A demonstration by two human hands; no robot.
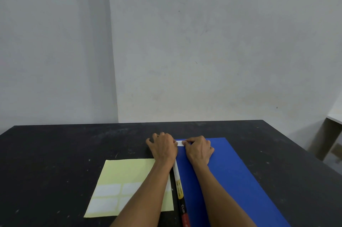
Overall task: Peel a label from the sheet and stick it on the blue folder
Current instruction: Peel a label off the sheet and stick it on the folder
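Label [180,143] on blue folder [231,171], between hands

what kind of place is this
Probably a plain workroom or office corner: a bare black table against blank grey walls, with only a blue folder and label sheet on it.

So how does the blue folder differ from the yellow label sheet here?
The blue folder is deep blue and plainly larger; the yellow label sheet is pale yellow and smaller. The folder lies to the right, the sheet to the left, with a clip strip between them. Both hands, left hand and right hand, press a white label at the folder's far left corner; the sheet keeps white labels only near its front. Both lie flat on the black table.
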